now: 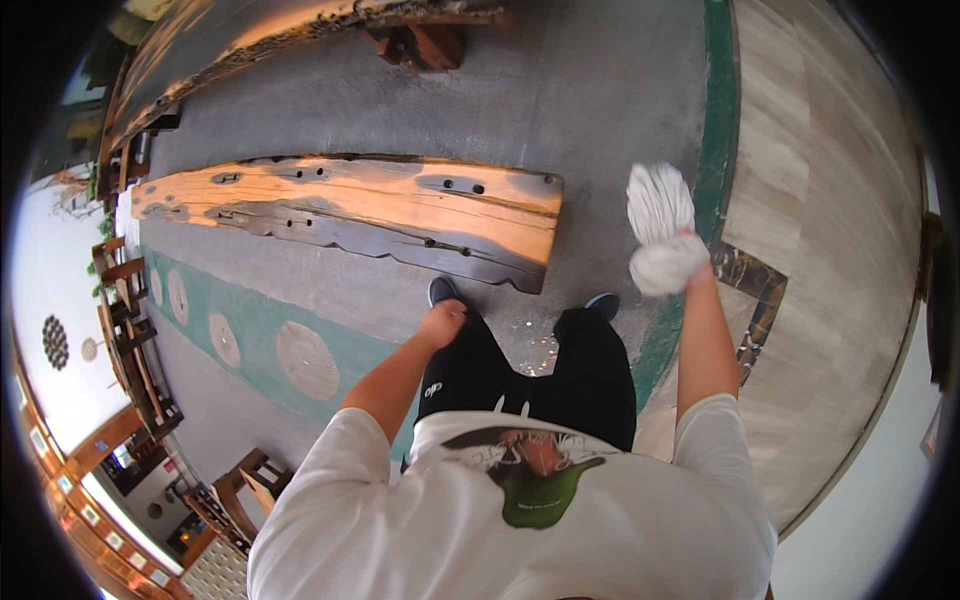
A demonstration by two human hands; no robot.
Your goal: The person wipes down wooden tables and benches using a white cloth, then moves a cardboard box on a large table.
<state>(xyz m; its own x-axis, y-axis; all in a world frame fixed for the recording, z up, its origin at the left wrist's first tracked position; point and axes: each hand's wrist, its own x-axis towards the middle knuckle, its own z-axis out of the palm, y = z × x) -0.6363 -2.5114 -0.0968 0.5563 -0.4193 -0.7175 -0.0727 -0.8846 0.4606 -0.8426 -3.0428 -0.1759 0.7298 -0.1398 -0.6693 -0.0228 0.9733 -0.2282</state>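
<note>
A bunched white cloth (661, 206) is gripped in my right hand (690, 251), held out to the right over the floor. Part of the cloth covers the fingers, and it looks slightly blurred. My left hand (444, 324) is at my left knee, over the black trousers; its fingers look curled, but their undersides are hidden. Before me stretches a long wooden slab bench (375, 199), with orange-brown and dark grey grain, several round holes and a wavy near edge. Its right end lies between my two hands, touched by neither.
Beyond the bench stands a larger live-edge wood slab table (300, 34) on a wooden support (420, 46). Grey floor (600, 97) meets a green border (718, 112) and pale tiles (825, 150) at right. Wooden chairs (135, 360) line the left side.
</note>
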